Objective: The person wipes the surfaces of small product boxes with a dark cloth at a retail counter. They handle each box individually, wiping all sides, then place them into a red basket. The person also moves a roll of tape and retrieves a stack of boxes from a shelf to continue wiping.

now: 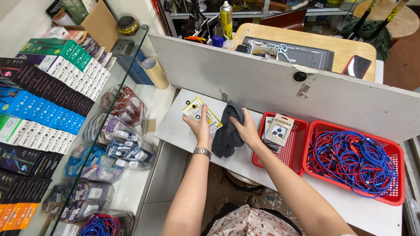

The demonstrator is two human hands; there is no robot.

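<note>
Fingers flat on yellow packet, right hand on grey cloth

1. White counter shelf, set against a grey partition.
2. Yellow card packet and dark grey cloth, lying on it.
3. Two red baskets: the smaller with card packets, the larger with blue and red cables.

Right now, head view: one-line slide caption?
Left hand on yellow packet, right hand on grey cloth, beside red baskets.
</note>
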